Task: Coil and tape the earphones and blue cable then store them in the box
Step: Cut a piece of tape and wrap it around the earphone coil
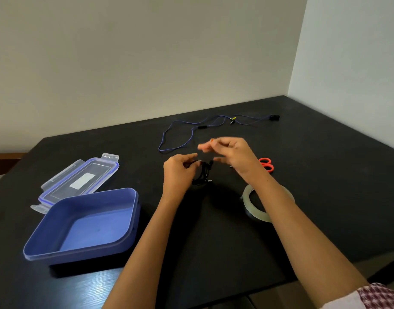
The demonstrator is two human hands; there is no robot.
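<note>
Early yet: the left hand (178, 172) has its grip curled round the coiled black earphones (203, 172) at mid-worktop. The right hand (231, 155) is blurred, its grip unclear. The blue cable (200, 127) lies loose near the far edge, and the box (80, 255) is empty.

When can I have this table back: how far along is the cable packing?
Early. Done: the box is open, lid beside it, nothing inside. In hand: the left hand grips the coiled black earphones; the right hand is blurred beside them, so taping is unclear. Left: the blue cable lies loose at the far side; tape roll rests on the table.
</note>
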